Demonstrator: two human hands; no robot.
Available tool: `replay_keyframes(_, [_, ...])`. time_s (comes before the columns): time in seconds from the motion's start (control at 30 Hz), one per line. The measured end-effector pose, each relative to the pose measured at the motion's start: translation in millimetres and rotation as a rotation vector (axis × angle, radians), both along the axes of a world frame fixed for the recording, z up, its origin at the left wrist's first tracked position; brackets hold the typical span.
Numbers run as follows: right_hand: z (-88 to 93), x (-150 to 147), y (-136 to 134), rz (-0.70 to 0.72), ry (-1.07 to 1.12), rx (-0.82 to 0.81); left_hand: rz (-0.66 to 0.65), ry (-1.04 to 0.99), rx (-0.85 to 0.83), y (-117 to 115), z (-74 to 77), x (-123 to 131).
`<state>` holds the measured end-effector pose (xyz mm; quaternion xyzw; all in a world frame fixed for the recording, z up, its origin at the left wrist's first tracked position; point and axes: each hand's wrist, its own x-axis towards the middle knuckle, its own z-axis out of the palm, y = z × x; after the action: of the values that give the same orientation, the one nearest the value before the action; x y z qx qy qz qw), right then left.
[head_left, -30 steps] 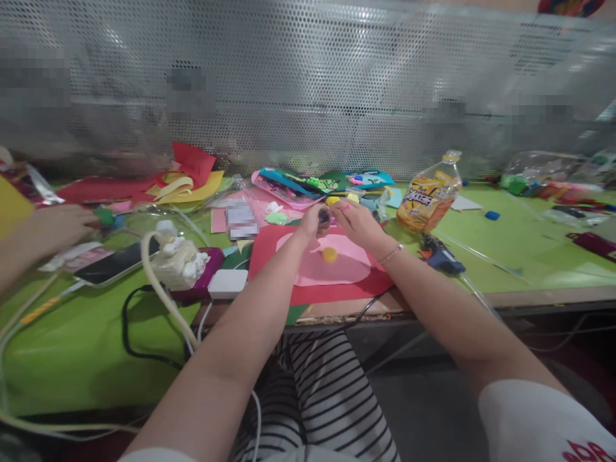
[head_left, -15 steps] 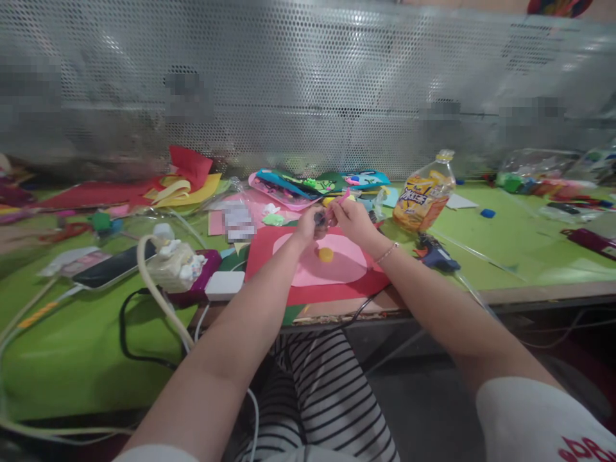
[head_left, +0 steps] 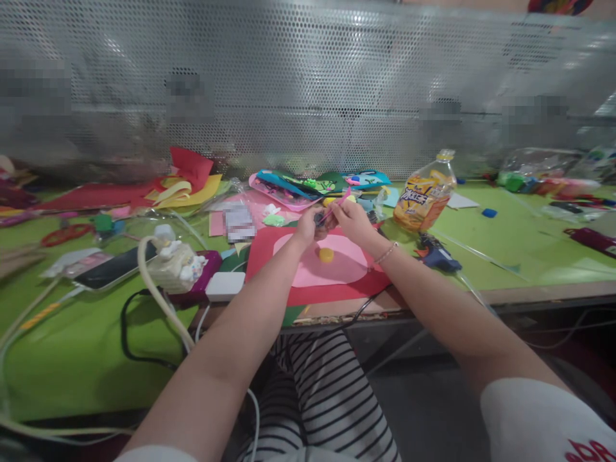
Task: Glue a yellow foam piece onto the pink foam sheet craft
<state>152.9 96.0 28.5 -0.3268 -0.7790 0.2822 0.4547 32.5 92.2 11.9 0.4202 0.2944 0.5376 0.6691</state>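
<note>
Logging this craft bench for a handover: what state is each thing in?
left hand, shut on small dark piece
right hand, pinching pink strip
bottle, cap on
phone, flat, screen dark
glue gun, lying on table
yellow disc, resting on pink oval

Bright, even light from overhead; glare streaks the perforated metal screen (head_left: 308, 83). Below it, soft shadows on the green table (head_left: 72, 366); the left hand (head_left: 308, 226) and right hand (head_left: 357, 222) look soft. Edges bow outward.
</note>
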Motion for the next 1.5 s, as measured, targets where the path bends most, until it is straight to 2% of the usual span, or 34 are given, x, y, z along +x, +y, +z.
replay_keyframes(0.2, [-2.0, -1.3, 1.0, 0.033, 0.061, -0.043, 0.039, -0.028, -0.007, -3.3, 1.9, -0.8])
replay_keyframes(0.3, [-5.8, -2.5, 4.5, 0.059, 0.171, -0.151, 0.083, -0.116, -0.015, -6.7, 5.4, -0.3])
replay_keyframes(0.4, [-7.9, -3.7, 6.0, 0.146, 0.284, -0.271, 0.053, -0.146, -0.020, -7.5, 7.1, 0.2])
replay_keyframes(0.57, [-6.2, -5.5, 2.8, 0.218, 0.403, -0.364, 0.085, -0.174, -0.014, -5.6, 6.5, -0.8])
replay_keyframes(0.83, [-9.1, -9.8, 1.3, 0.246, 0.468, -0.387, 0.116, -0.213, -0.015, -9.6, 9.8, -0.8])
replay_keyframes(0.97, [-10.8, -12.8, -0.6, 0.297, 0.531, -0.418, 0.093, -0.250, -0.016, -8.7, 10.3, -3.2])
replay_keyframes(1.3, [-7.4, -14.0, -5.8, 0.303, 0.615, -0.479, 0.055, -0.330, -0.040, -3.6, 4.8, -3.8])
replay_keyframes(1.5, [-8.7, -16.7, -6.2, 0.272, 0.606, -0.423, 0.013, -0.307, 0.004, -3.5, 5.1, -6.8])
